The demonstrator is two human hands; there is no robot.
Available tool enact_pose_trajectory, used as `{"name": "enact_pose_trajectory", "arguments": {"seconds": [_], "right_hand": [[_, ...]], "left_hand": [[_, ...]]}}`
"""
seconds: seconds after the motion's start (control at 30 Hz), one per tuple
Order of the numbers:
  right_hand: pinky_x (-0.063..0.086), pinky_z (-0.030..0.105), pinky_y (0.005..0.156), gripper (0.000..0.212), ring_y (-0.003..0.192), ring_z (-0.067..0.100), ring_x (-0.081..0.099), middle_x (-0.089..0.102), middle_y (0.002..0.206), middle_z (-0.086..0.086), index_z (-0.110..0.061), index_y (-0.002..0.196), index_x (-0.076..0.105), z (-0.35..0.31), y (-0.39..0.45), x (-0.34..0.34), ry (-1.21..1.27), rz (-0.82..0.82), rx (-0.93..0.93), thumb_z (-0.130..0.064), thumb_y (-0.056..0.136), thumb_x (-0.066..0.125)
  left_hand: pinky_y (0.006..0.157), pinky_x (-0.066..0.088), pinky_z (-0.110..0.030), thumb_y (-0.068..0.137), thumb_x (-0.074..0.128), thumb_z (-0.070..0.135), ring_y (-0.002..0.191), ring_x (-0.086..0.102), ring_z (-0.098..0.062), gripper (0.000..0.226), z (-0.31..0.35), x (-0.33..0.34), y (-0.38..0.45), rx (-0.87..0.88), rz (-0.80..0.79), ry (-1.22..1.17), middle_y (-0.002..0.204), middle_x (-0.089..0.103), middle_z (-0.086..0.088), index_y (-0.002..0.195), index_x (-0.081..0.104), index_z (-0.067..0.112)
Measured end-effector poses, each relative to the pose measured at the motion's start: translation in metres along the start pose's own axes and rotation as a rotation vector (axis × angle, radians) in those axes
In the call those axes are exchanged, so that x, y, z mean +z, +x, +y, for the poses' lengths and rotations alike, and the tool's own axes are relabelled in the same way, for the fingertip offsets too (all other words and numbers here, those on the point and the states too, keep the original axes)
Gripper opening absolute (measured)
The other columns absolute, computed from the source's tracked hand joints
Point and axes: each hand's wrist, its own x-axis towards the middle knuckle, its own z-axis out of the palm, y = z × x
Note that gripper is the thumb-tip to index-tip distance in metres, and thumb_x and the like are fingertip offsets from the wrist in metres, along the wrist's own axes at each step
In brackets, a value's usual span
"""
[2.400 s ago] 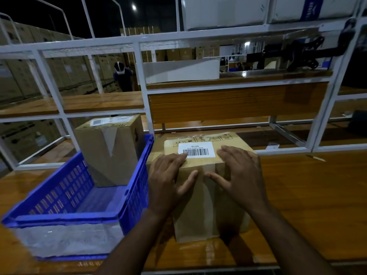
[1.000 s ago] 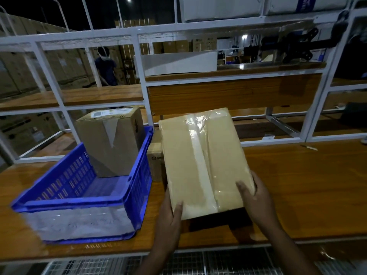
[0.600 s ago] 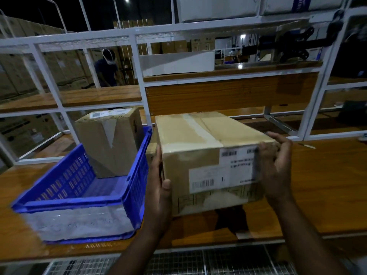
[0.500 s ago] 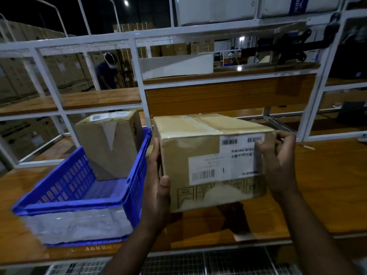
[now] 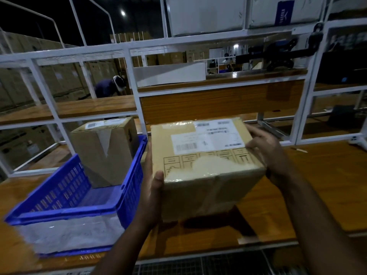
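Observation:
I hold a taped cardboard box (image 5: 206,175) above the wooden table (image 5: 317,185), tilted so its face with the white shipping label points up at me. My left hand (image 5: 152,187) grips the box's left side, thumb hooked over the front corner. My right hand (image 5: 266,153) grips its right side near the far top corner. To the left stands a blue plastic crate (image 5: 65,197) with a second cardboard box (image 5: 105,149) upright inside it at the back.
A white metal frame (image 5: 135,92) with wooden shelves rises behind the table. A white carton (image 5: 170,73) lies on the upper shelf. A person (image 5: 110,87) bends over far behind the frame. The table's front edge runs just below my forearms.
The box was lifted off the table and turned over in my hands. In the last half second its labelled face tipped from facing me to facing upward.

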Motion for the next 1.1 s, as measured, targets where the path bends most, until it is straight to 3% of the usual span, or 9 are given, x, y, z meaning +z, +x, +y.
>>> {"name": "enact_pose_trajectory", "arguments": {"seconds": [0.1,0.27,0.37,0.47,0.57,0.63,0.77,0.87,1.1], "right_hand": [[0.060,0.033,0.079,0.052,0.102,0.020,0.070,0.071,0.114,-0.001,-0.028,0.138,0.052,0.009,0.003,0.015,-0.015,0.015,0.047,0.001,0.094,0.046],[0.056,0.022,0.068,0.056,0.094,0.011,0.067,0.061,0.107,-0.015,-0.025,0.145,0.044,0.021,0.004,0.031,-0.087,0.058,0.057,0.001,0.096,0.050],[0.054,0.020,0.064,0.054,0.090,0.010,0.067,0.060,0.107,-0.018,-0.024,0.147,0.044,0.023,0.006,0.032,-0.126,0.124,0.069,-0.003,0.097,0.050],[0.055,0.020,0.064,0.051,0.092,0.006,0.062,0.054,0.130,-0.008,-0.022,0.149,0.045,0.025,0.008,0.033,-0.314,0.216,0.037,-0.012,0.099,0.053],[0.059,0.034,0.087,0.045,0.116,0.012,0.058,0.050,0.147,-0.001,-0.020,0.144,0.052,0.031,0.009,0.036,-0.598,0.237,-0.082,-0.017,0.098,0.055],[0.050,0.034,0.100,0.034,0.121,0.017,0.055,0.059,0.139,0.005,-0.015,0.132,0.063,0.034,0.009,0.042,-0.793,0.198,-0.170,-0.016,0.099,0.055],[0.031,0.036,0.118,0.020,0.096,0.011,0.059,0.069,0.103,0.000,-0.018,0.102,0.071,0.037,0.010,0.050,-1.027,0.193,-0.290,-0.020,0.101,0.051],[0.014,0.040,0.124,0.024,0.101,0.009,0.061,0.071,0.108,-0.003,-0.020,0.107,0.071,0.035,0.011,0.056,-1.120,0.178,-0.320,-0.032,0.101,0.051],[0.024,0.036,0.118,0.036,0.109,0.011,0.063,0.072,0.115,-0.002,-0.018,0.112,0.072,0.046,0.008,0.066,-1.173,0.224,-0.357,-0.043,0.100,0.049]], "left_hand": [[0.081,0.054,-0.014,0.059,0.055,0.096,0.114,0.065,-0.004,0.105,-0.012,-0.003,-0.006,-0.105,0.053,-0.093,0.123,0.069,0.021,0.138,0.048,0.026],[0.077,0.053,-0.012,0.089,0.036,0.060,0.108,0.067,0.000,0.052,-0.031,-0.006,-0.003,-0.180,0.083,-0.128,0.113,0.073,0.018,0.128,0.055,0.030],[0.085,0.055,-0.017,0.091,0.035,0.057,0.113,0.065,-0.002,0.057,-0.036,-0.008,0.005,-0.169,0.111,-0.064,0.120,0.071,0.019,0.139,0.051,0.029],[0.096,0.052,-0.024,0.095,0.035,0.061,0.120,0.061,-0.001,0.063,-0.039,-0.010,0.018,-0.135,0.133,0.040,0.135,0.063,0.014,0.149,0.045,0.030],[0.104,0.046,-0.029,0.105,0.038,0.049,0.128,0.050,0.000,0.043,-0.036,-0.006,0.032,-0.057,0.187,0.172,0.150,0.048,0.012,0.147,0.042,0.041],[0.111,0.043,-0.036,0.105,0.040,0.039,0.135,0.044,-0.003,0.037,-0.034,-0.005,0.041,0.026,0.222,0.286,0.151,0.047,0.010,0.141,0.048,0.040],[0.121,0.028,-0.052,0.097,0.045,0.028,0.146,0.034,-0.006,0.036,-0.026,-0.001,0.053,0.211,0.203,0.602,0.140,0.059,0.009,0.124,0.068,0.027],[0.125,0.009,-0.055,0.099,0.045,0.039,0.149,0.030,-0.007,0.035,-0.020,0.008,0.053,0.354,0.093,0.881,0.131,0.059,0.018,0.122,0.069,0.027],[0.119,0.027,-0.044,0.100,0.045,0.052,0.130,0.053,-0.006,0.045,-0.030,0.020,0.046,0.394,0.097,0.989,0.133,0.066,0.007,0.129,0.066,0.026]]}}
